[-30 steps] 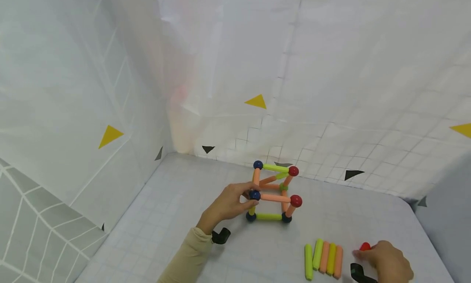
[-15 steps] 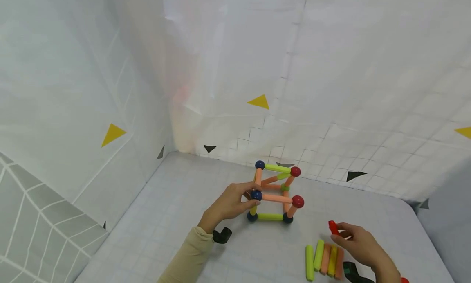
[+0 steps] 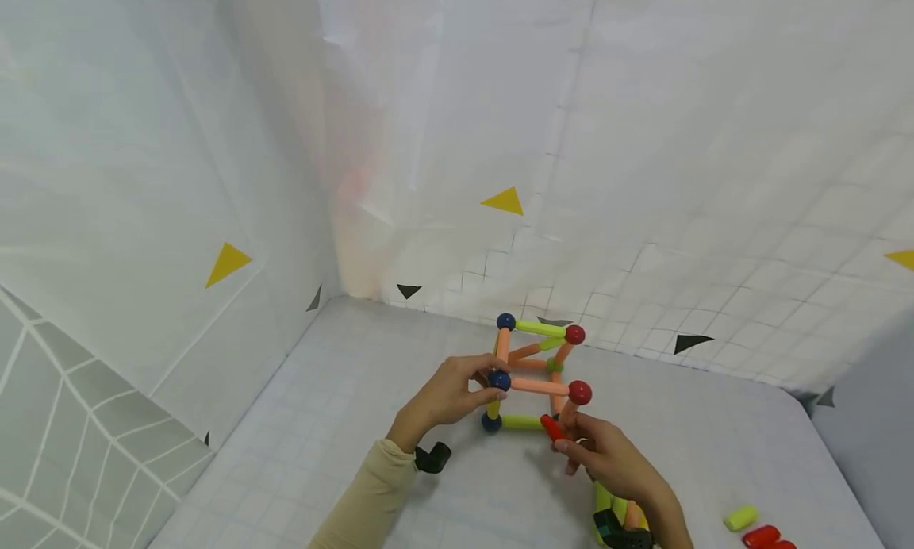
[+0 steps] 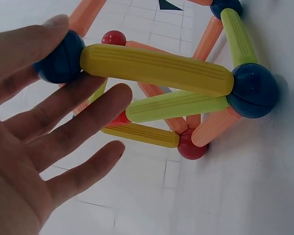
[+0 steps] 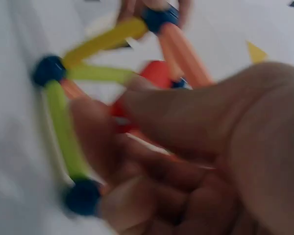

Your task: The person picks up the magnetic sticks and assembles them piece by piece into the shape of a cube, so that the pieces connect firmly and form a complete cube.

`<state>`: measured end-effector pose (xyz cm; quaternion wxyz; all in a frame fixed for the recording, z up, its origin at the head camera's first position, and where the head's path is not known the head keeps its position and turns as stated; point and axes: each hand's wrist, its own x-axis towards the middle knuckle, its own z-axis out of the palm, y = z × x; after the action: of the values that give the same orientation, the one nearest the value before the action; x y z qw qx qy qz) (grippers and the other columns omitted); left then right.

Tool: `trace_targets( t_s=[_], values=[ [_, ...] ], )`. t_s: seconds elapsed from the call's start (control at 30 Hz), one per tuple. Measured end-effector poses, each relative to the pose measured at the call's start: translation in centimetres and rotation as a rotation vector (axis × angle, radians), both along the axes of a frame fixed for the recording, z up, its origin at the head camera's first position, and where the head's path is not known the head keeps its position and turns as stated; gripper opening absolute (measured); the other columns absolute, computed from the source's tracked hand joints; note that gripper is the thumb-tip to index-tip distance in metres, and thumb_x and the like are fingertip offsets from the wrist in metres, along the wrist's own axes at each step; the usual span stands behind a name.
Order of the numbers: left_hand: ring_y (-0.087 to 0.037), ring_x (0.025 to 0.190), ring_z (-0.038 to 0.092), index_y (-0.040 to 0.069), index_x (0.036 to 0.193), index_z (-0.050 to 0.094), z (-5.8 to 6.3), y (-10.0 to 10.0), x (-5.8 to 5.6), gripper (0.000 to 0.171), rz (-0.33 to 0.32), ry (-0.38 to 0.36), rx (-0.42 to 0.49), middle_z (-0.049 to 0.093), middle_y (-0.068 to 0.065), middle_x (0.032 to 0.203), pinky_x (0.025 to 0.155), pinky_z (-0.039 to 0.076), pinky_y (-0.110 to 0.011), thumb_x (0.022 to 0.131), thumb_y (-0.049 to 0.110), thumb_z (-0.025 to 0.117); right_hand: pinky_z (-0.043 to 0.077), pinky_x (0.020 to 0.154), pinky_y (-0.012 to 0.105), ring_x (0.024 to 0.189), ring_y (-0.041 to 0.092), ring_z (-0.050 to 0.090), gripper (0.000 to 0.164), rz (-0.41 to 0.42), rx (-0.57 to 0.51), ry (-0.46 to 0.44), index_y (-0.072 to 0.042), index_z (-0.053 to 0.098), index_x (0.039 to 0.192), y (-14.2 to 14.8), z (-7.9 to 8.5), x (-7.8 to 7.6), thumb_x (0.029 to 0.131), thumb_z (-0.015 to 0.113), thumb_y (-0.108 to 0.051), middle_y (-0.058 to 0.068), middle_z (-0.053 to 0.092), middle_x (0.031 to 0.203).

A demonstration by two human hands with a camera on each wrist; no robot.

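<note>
A box-like frame of coloured magnetic rods and balls stands on the table, seen in all views. My left hand [image 3: 443,392] pinches its front upper-left blue ball [image 3: 499,381] between thumb and fingers; the other fingers are spread beside the yellow rod [image 4: 157,69]. From that ball an orange rod [image 3: 539,386] runs to a red ball [image 3: 580,392]. My right hand [image 3: 610,458] pinches a short red rod [image 3: 552,428] in front of the frame's lower right corner. In the right wrist view, blurred, the red rod overlaps the frame near the lime rod [image 5: 63,129].
Longer lime rods [image 3: 602,497] and other coloured rods lie under the right wrist, partly hidden. A short lime rod [image 3: 741,518] and short red rods [image 3: 761,536] lie at the front right. White sheeting [image 3: 443,136] with triangle markers rises behind the table.
My right hand has lifted the short red rod from the front right and carried it left to the frame. The left hand keeps its pinch on the blue ball.
</note>
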<state>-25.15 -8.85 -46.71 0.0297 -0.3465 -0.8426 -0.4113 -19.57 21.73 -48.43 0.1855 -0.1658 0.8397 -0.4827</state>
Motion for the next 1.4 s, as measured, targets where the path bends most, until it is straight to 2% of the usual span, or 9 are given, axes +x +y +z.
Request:
trace_targets(
  t_s=[0.1, 0.23, 0.4, 0.53, 0.83, 1.07, 1.17, 1.23, 1.4],
  values=[
    [-0.004, 0.093, 0.070, 0.015, 0.129, 0.071, 0.0, -0.1, 0.0, 0.033, 0.000, 0.005, 0.010, 0.077, 0.003, 0.106, 0.088, 0.057, -0.025, 0.097, 0.021, 0.079, 0.050, 0.054, 0.025, 0.072, 0.029, 0.069, 0.038, -0.079, -0.051, 0.028, 0.004, 0.060, 0.135, -2.2, -0.7, -0.2, 0.109, 0.062, -0.024, 0.022, 0.069, 0.109],
    [-0.006, 0.092, 0.070, 0.013, 0.131, 0.071, 0.0, -0.1, 0.0, 0.036, -0.002, 0.028, 0.005, 0.078, 0.003, 0.105, 0.086, 0.057, -0.024, 0.097, 0.022, 0.078, 0.050, 0.056, 0.025, 0.073, 0.034, 0.067, 0.033, -0.250, -0.118, 0.102, -0.004, 0.062, 0.138, -4.9, -1.8, -0.5, 0.110, 0.059, -0.021, 0.022, 0.069, 0.111],
    [-0.010, 0.093, 0.071, 0.010, 0.134, 0.071, 0.1, -0.3, 0.0, 0.035, -0.015, 0.031, -0.007, 0.079, 0.001, 0.108, 0.085, 0.061, -0.035, 0.101, 0.023, 0.074, 0.050, 0.058, 0.024, 0.073, 0.032, 0.067, 0.032, -0.376, -0.215, 0.146, -0.008, 0.063, 0.141, -7.0, -3.0, -0.7, 0.110, 0.058, -0.019, 0.023, 0.068, 0.118],
    [-0.012, 0.094, 0.071, 0.010, 0.135, 0.070, 0.2, -0.2, 0.0, 0.034, -0.025, 0.021, -0.008, 0.079, 0.000, 0.109, 0.086, 0.061, -0.043, 0.103, 0.022, 0.071, 0.049, 0.058, 0.023, 0.072, 0.031, 0.065, 0.031, -0.403, -0.272, 0.157, -0.006, 0.063, 0.139, -7.8, -3.4, -0.6, 0.111, 0.058, -0.018, 0.025, 0.066, 0.117],
    [-0.012, 0.093, 0.071, 0.009, 0.136, 0.069, 0.1, -0.2, 0.0, 0.034, -0.015, 0.025, -0.018, 0.078, 0.000, 0.108, 0.084, 0.061, -0.041, 0.104, 0.020, 0.070, 0.054, 0.068, 0.024, 0.081, 0.028, 0.066, 0.037, -0.440, -0.336, 0.084, -0.007, 0.059, 0.146, -8.8, -3.4, -0.5, 0.110, 0.058, -0.014, 0.025, 0.061, 0.127],
    [-0.012, 0.094, 0.071, 0.013, 0.133, 0.068, 0.1, -0.1, 0.1, 0.035, -0.007, 0.050, -0.033, 0.077, 0.003, 0.108, 0.087, 0.057, -0.027, 0.099, 0.015, 0.077, 0.060, 0.072, 0.026, 0.081, 0.033, 0.072, 0.038, -0.452, -0.356, 0.093, -0.008, 0.059, 0.145, -8.8, -3.5, -0.5, 0.108, 0.063, -0.014, 0.024, 0.066, 0.130],
    [-0.019, 0.095, 0.073, 0.012, 0.133, 0.066, -0.2, 0.1, 0.0, 0.039, -0.003, 0.053, -0.034, 0.076, 0.000, 0.108, 0.087, 0.056, -0.026, 0.096, 0.013, 0.080, 0.062, 0.070, 0.027, 0.079, 0.033, 0.075, 0.039, -0.442, -0.324, 0.116, -0.011, 0.060, 0.143, -8.4, -3.2, -0.4, 0.106, 0.067, -0.020, 0.023, 0.069, 0.129],
    [-0.018, 0.095, 0.073, 0.012, 0.132, 0.064, -0.4, 0.4, -0.1, 0.040, 0.002, 0.061, -0.032, 0.076, 0.000, 0.108, 0.087, 0.056, -0.026, 0.095, 0.013, 0.081, 0.061, 0.068, 0.026, 0.077, 0.030, 0.077, 0.040, -0.452, -0.249, 0.146, -0.011, 0.062, 0.141, -8.0, -2.8, -0.2, 0.104, 0.071, -0.025, 0.022, 0.072, 0.127],
    [-0.007, 0.095, 0.068, 0.016, 0.129, 0.059, -1.1, 1.0, -0.2, 0.041, 0.029, 0.070, -0.039, 0.076, 0.001, 0.108, 0.088, 0.056, -0.025, 0.094, 0.015, 0.082, 0.057, 0.062, 0.025, 0.072, 0.014, 0.072, 0.026, -0.493, 0.119, 0.266, -0.009, 0.075, 0.112, -6.4, -0.8, 0.8, 0.098, 0.078, -0.030, 0.007, 0.079, 0.101]
  ],
)
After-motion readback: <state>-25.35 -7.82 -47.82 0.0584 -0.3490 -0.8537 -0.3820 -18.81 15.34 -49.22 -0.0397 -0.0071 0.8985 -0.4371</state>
